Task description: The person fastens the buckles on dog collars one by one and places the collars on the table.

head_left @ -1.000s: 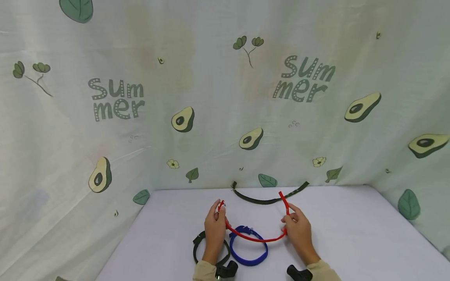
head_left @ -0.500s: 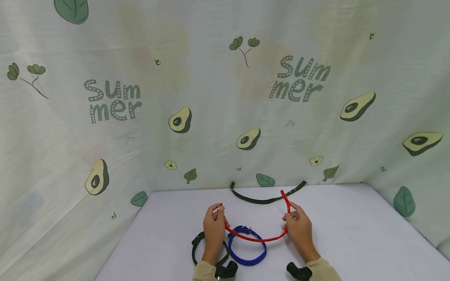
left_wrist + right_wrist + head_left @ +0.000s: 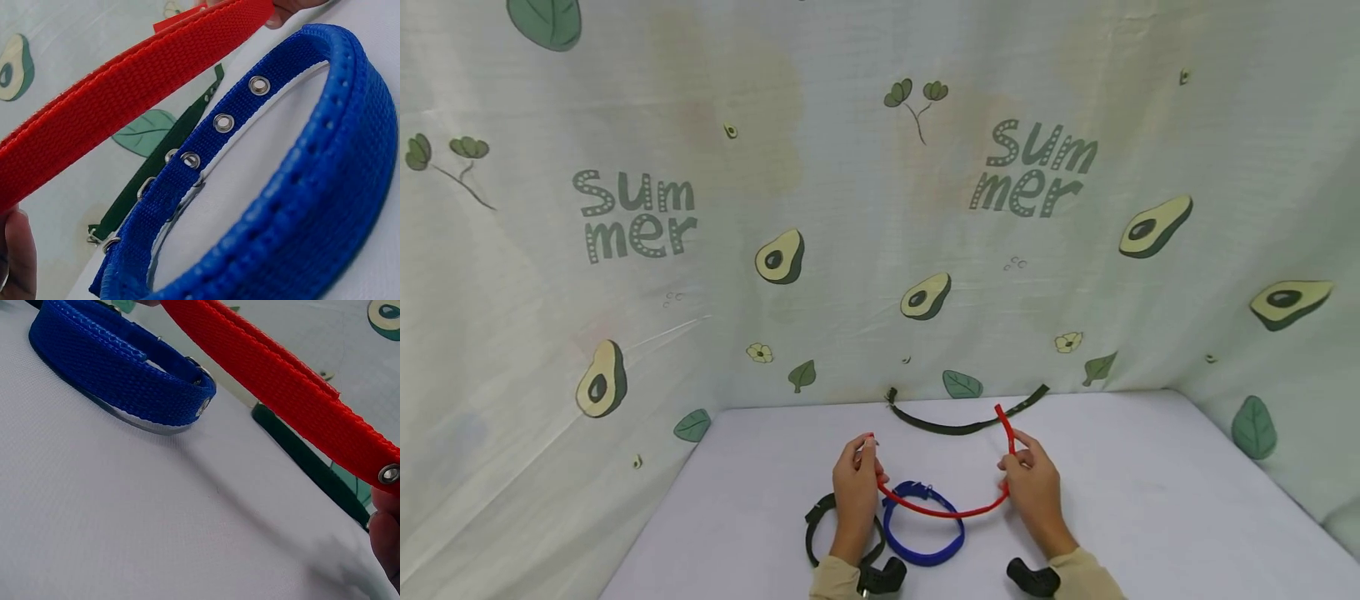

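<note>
My left hand [image 3: 856, 492] and right hand [image 3: 1034, 487] each pinch an end of the red woven nylon collar [image 3: 951, 510], sagging over the worktop's [image 3: 1150, 517] near edge. It looks light, floppy and grippy to me, so the ends are the best hold.

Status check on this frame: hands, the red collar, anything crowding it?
Left hand and right hand each pinch an end of the red collar, open in a U. Blue collar buckled beneath it. Black collar by left wrist.
</note>
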Demonstrator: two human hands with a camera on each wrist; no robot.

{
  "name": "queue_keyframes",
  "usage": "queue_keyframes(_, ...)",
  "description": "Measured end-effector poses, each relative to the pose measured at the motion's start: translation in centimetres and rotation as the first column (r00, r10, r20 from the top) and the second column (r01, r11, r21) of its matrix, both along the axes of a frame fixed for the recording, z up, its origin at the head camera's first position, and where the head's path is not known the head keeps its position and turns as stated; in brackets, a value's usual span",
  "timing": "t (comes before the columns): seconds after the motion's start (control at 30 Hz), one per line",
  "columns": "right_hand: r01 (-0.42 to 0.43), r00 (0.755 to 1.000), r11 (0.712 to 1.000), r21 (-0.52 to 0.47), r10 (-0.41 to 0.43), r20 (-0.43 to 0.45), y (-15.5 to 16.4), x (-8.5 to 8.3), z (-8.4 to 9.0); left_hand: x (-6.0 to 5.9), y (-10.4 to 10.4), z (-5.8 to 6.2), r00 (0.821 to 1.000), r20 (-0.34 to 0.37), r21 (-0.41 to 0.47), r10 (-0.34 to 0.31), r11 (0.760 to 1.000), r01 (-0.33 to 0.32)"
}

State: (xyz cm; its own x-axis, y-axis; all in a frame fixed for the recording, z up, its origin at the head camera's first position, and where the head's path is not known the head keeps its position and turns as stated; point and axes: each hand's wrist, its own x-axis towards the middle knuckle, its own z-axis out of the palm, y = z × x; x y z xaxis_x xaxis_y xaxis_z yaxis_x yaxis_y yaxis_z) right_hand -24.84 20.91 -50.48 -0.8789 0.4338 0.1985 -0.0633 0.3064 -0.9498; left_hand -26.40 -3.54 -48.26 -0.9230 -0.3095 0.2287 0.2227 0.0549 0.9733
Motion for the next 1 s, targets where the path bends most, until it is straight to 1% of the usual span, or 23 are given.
queue_keyframes(0.2, -0.002, 1.000, 1.000, 0.015, 0.002, -0.008, -0.2, -0.4, -0.1, -0.1, 0.0, -0.3, 1.000, 0.011, -0.006, 0.001, 1.000, -0.001)
queue_keyframes(0.33, -0.007, 1.000, 1.000, 0.028, 0.007, -0.016, -0.2, -0.3, -0.1, -0.3, 0.1, -0.4, 1.000, 0.018, -0.034, 0.025, 0.999, -0.024)
queue_keyframes(0.43, -0.023, 1.000, 1.000, 0.019, 0.024, -0.017, -0.3, -0.1, -0.1, -0.4, 0.1, -0.4, 0.999, 0.026, -0.052, 0.032, 0.998, -0.031)
queue_keyframes(0.57, -0.040, 0.998, 0.999, -0.002, 0.040, -0.038, -0.8, 0.3, 0.1, -0.5, 0.1, -0.3, 0.999, 0.035, -0.059, 0.018, 0.998, -0.015)
queue_keyframes(0.77, -0.084, 0.993, 0.996, -0.044, 0.080, -0.081, -1.6, 0.6, 0.5, -0.4, 0.2, -0.2, 0.999, 0.051, -0.040, -0.002, 0.999, 0.004)
queue_keyframes(0.9, -0.084, 0.994, 0.994, -0.063, 0.079, -0.080, -1.8, 0.7, 0.6, -0.4, 0.3, -0.1, 0.998, 0.055, -0.034, -0.015, 0.999, 0.017)
queue_keyframes(1.0, -0.091, 0.994, 0.994, -0.061, 0.087, -0.072, -1.9, 0.8, 0.7, -0.4, 0.4, -0.1, 0.999, 0.044, -0.043, -0.018, 0.999, 0.020)
